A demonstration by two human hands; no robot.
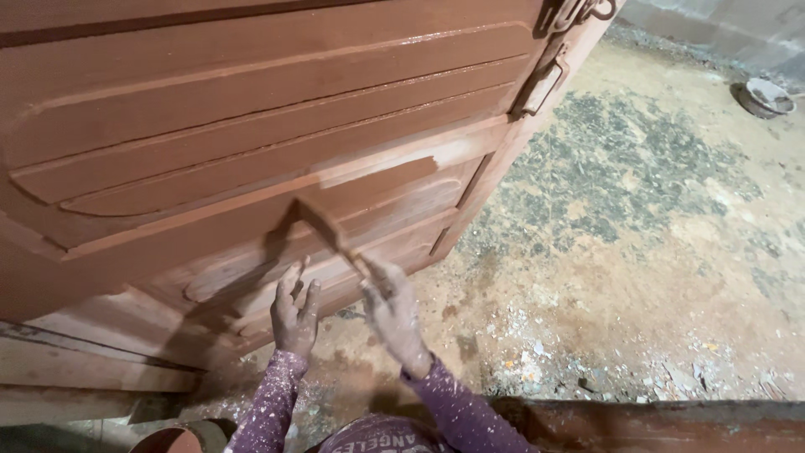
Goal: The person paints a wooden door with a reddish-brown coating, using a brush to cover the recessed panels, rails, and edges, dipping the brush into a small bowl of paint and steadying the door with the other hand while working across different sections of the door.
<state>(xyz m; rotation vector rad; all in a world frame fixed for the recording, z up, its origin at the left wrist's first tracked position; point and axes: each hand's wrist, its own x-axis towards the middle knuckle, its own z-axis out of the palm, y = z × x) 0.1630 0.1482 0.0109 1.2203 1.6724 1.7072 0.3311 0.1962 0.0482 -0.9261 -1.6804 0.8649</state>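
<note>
A large panelled wooden door [251, 126] is leaning across the upper left of the view, its raised mouldings coated reddish brown, with a paler uncoated patch showing near its lower right panels. Below and to the right, a rough floor [654, 218] is spreading out, stained with reddish dust and littered with pale chips. A metal latch [543, 84] is hanging at the door's right edge, and a small round bowl [765, 96] is sitting far off at the upper right. The right hand [392, 315] is gripping a paintbrush [331, 235] with fingers curled tight round its handle, the bristles pressing on the door's lower panel. The left hand [295, 315] is holding nothing, fingers spread loosely, fingertips just beside the door's lower edge.
</note>
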